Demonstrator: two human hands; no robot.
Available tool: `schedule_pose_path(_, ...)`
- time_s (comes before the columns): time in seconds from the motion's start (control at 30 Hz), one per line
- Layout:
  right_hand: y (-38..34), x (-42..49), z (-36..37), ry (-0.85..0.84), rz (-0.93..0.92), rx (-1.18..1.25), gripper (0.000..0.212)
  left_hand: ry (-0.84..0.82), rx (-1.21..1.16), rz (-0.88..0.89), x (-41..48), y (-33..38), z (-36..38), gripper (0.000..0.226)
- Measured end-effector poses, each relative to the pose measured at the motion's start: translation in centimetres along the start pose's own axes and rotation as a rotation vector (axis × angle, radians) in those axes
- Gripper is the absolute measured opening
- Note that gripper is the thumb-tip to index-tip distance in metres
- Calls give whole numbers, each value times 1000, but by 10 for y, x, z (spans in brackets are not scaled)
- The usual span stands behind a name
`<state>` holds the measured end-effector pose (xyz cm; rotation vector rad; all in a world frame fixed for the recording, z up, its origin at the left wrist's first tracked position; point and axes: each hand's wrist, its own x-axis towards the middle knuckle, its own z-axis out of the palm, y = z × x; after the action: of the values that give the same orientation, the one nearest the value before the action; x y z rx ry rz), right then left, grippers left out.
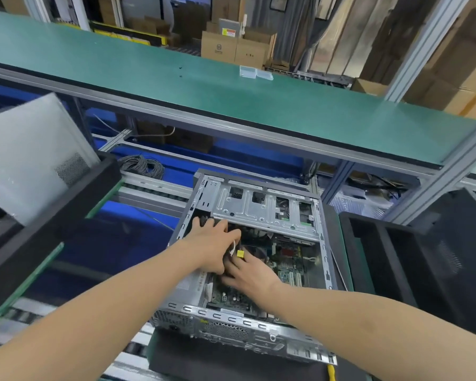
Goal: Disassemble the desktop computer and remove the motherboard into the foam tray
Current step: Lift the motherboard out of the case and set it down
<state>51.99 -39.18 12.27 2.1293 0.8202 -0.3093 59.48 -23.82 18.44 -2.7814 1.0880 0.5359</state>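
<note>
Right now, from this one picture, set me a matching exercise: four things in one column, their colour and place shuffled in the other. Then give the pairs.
Column 1
1. circuit board
2. plug
3. coil of cable
4. metal bracket

Column 2
A. silver, across the far end of the computer case
B. grey, beyond the case, to its left
C. yellow, inside the case, near its middle
D. green, flat on the floor of the case

Pairs: 1-D, 2-C, 3-B, 4-A

Cardboard boxes (219, 48) behind green shelf (121, 59); on it, perhaps plastic cases (256, 72)
</note>
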Motion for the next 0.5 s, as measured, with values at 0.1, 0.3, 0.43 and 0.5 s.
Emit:
schedule_pose_path(0.1, 3, 3, 7, 16, 0, 5, 99, -98, 73, -51, 0, 8, -4, 76)
schedule_pose_path(0.3, 26, 4, -1, 62, -40, 73, 101, -104, -44, -80, 3, 12, -8, 89)
schedule_pose_path(0.43, 67, -4, -13, 83, -91, 212, 90, -64, -179, -37, 3, 3, -7, 99)
schedule_pose_path(0.5, 79, -8, -14, 73, -132, 223, 93, -63, -220, 0, 2, -1, -10, 103)
